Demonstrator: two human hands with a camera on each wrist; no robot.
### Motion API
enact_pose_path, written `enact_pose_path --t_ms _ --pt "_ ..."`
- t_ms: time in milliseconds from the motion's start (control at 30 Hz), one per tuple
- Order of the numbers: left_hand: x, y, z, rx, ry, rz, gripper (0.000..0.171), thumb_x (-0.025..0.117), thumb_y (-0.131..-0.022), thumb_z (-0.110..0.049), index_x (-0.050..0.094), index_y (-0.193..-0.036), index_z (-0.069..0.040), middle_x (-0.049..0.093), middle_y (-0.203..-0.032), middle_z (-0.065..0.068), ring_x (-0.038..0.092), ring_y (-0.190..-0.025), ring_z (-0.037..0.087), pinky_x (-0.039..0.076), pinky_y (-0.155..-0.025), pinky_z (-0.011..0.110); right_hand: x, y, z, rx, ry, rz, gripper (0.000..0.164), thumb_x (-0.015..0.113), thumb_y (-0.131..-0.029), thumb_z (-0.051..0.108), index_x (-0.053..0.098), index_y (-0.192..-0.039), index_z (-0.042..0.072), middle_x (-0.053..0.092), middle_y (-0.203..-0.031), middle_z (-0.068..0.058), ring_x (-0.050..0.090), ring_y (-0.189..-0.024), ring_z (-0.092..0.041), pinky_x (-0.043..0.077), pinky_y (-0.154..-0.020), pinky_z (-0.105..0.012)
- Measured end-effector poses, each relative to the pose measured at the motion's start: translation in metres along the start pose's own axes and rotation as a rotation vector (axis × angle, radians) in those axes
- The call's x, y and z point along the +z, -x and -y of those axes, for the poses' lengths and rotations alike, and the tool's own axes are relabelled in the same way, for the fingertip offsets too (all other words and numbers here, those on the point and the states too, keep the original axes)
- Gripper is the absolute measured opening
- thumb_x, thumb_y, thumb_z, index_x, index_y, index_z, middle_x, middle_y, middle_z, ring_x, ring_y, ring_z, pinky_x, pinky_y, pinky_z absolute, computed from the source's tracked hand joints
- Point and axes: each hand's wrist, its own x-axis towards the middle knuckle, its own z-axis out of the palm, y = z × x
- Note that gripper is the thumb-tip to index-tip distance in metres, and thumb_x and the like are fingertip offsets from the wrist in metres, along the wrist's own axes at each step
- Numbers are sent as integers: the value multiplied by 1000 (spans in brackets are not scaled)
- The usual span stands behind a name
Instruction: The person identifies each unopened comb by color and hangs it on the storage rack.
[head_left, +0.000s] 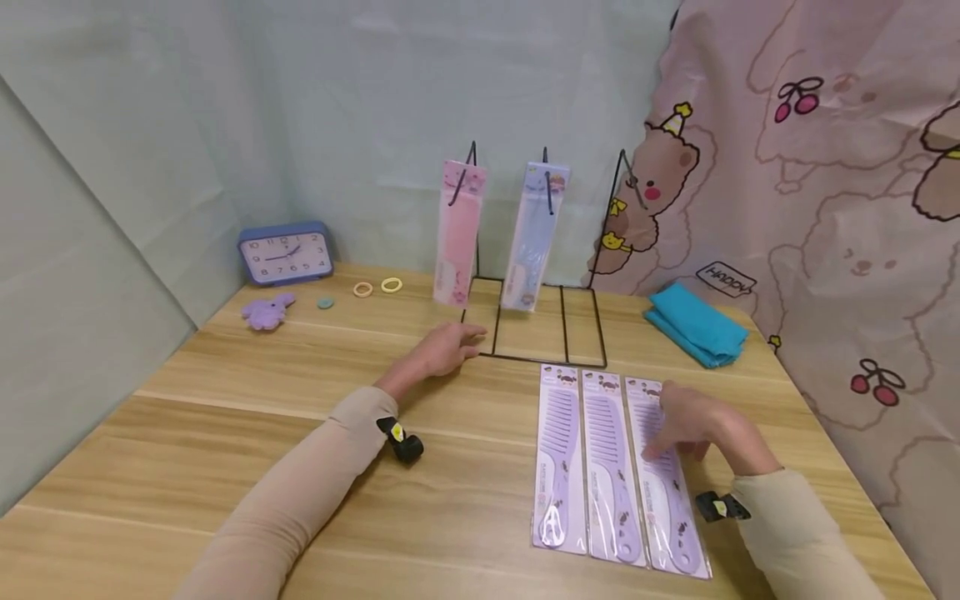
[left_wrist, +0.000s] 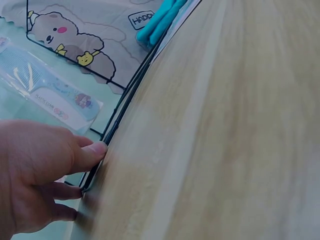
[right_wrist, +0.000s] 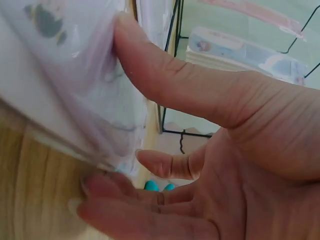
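Observation:
Three lilac combs in flat packs lie side by side on the table: a left pack [head_left: 558,458], a middle pack [head_left: 611,467] and a right pack [head_left: 667,492]. Over the right pack is my right hand [head_left: 693,421], its thumb [right_wrist: 145,65] on the film and the other fingers spread by the outer edge. My left hand [head_left: 442,350] pinches the front bar of a black wire rack [head_left: 566,325] near its left corner, thumb [left_wrist: 97,150] against the wire. From the rack's hooks hang pink comb packs [head_left: 459,242] and blue comb packs [head_left: 536,242].
A folded turquoise cloth [head_left: 697,323] lies right of the rack. At the back left stand a blue clock [head_left: 287,252] and a purple plush toy [head_left: 266,312]. Beside them are a green ring [head_left: 325,303], an orange ring [head_left: 363,290] and a yellow ring [head_left: 392,285].

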Motion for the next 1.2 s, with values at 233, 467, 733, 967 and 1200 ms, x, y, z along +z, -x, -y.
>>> enact_pose_path --t_ms 233,467,733,967,1200 --pt "1 1 -1 21 -8 4 41 64 -98 -9 59 -137 -1 59 -138 17 52 -130 34 41 -111 45 -7 -7 -15 -12 -56 19 79 91 -73 18 39 -122 -15 55 -91 -19 61 -62 -25 57 -53 -37" --pt "1 2 -3 29 -11 -2 39 65 -97 -8 60 -135 0 61 -135 18 55 -127 35 42 -109 45 -30 -3 -36 -85 -163 -7 42 80 -81 5 49 -107 -7 52 -89 -15 57 -71 -24 57 -55 -39" --pt "0 1 -3 18 -18 -1 38 65 -97 -9 61 -135 -1 61 -135 17 56 -127 33 43 -109 44 -50 2 -42 -191 -221 -116 17 75 -86 6 66 -99 -2 59 -99 -15 55 -83 -25 56 -61 -38" --pt "0 2 -3 30 -26 -10 38 64 -97 -8 61 -134 -1 61 -135 17 54 -128 33 41 -110 44 -55 9 -30 -372 -151 -397 33 70 -91 1 64 -123 -2 55 -120 -25 61 -90 -30 56 -65 -28" --pt "-1 2 -4 45 -34 -8 37 64 -98 -8 61 -134 0 62 -133 17 56 -125 34 43 -108 45 -55 23 -3 -711 -246 -509 56 64 -89 -15 50 -141 2 47 -130 -11 63 -96 -16 59 -66 -25"
